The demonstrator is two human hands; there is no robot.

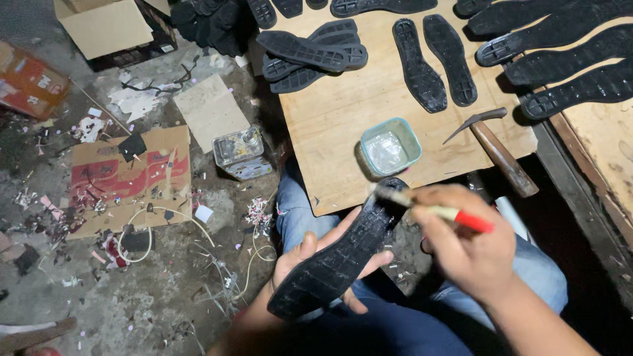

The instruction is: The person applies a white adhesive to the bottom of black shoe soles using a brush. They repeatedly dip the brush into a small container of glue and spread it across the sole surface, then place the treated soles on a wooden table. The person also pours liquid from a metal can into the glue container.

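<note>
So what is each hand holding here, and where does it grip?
The left hand cradles a black rubber shoe sole from beneath, near its middle. The right hand pinches a red-handled brush around mid-handle.

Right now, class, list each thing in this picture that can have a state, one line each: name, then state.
Left hand: cupped under the sole, holding it.
Sole: held over the lap, tread side up.
Right hand: gripping the brush.
Brush: tip touching the sole's far end.
Tub: open, upright on the board, clear stuff inside.
Hammer: lying flat on the board, untouched.
Tin: upright on the floor, cap on.
</note>
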